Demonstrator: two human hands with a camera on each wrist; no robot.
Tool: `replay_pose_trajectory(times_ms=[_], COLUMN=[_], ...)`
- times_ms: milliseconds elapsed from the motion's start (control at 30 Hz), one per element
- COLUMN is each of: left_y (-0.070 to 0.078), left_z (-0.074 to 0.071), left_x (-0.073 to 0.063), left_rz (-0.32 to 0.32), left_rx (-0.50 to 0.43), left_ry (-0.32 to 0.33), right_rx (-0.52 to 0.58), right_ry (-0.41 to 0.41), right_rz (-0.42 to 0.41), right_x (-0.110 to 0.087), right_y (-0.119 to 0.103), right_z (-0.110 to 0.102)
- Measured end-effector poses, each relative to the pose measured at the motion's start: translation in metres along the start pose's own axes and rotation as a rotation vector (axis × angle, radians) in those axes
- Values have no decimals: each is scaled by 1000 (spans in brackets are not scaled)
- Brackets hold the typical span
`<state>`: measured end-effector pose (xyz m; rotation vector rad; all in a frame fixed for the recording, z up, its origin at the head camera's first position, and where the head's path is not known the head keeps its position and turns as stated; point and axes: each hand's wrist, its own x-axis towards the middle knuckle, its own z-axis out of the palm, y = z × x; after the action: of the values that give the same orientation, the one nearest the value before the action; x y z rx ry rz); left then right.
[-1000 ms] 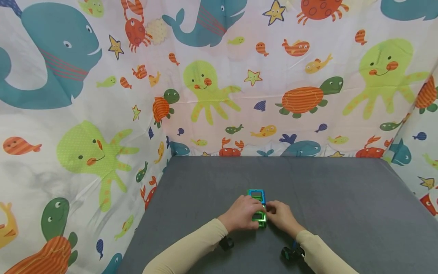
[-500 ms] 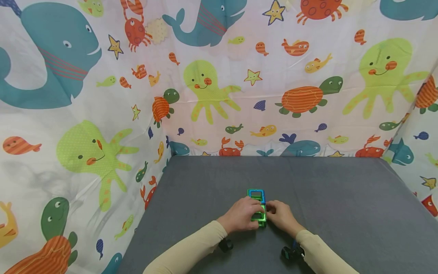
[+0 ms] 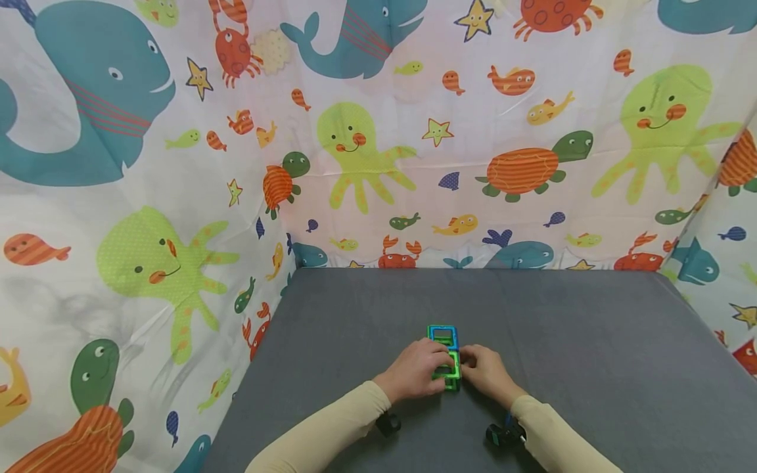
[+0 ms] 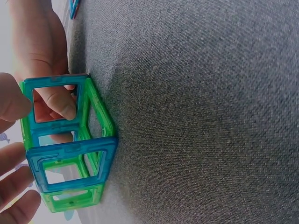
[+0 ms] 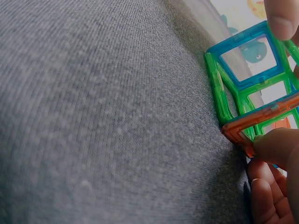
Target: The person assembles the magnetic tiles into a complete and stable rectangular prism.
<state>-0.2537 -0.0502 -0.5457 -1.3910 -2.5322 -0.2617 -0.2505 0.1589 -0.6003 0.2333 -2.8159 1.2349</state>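
Note:
A small box-like frame of magnetic tiles [image 3: 443,327] stands on the grey table, with blue and green square tiles joined at their edges. My left hand [image 3: 414,371] reaches over it from the left and grips its upper part between thumb and fingers; in the left wrist view its fingertips [image 4: 16,186] lie along the upper edge. At the right side, my right hand [image 3: 487,374] pinches an orange magnetic tile [image 5: 240,125] low down, near the table. Through a blue tile [image 4: 58,78] in the left wrist view, part of the right hand shows behind the frame.
The grey cloth-covered table [image 3: 367,302] extends around the hands. A white curtain [image 3: 408,151] printed with sea animals hangs behind it and along both sides. Dark wrist cameras, such as the one on the right wrist [image 3: 503,435], hang close to the tabletop.
My left fingers have drawn back slightly to the left, and a little more of the green tile beneath them shows. The right hand and the frame hold their place.

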Motion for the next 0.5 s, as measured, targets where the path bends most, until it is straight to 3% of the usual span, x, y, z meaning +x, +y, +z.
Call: replay_pose_trajectory(times_ms=[500], left_y=[1], left_z=[-1], left_x=[2], left_rz=[24], left_rx=[67], left_ry=[-62], right_rx=[-7], right_ry=[-1], right_rz=[-15], right_x=[2], right_y=[1], right_z=[1])
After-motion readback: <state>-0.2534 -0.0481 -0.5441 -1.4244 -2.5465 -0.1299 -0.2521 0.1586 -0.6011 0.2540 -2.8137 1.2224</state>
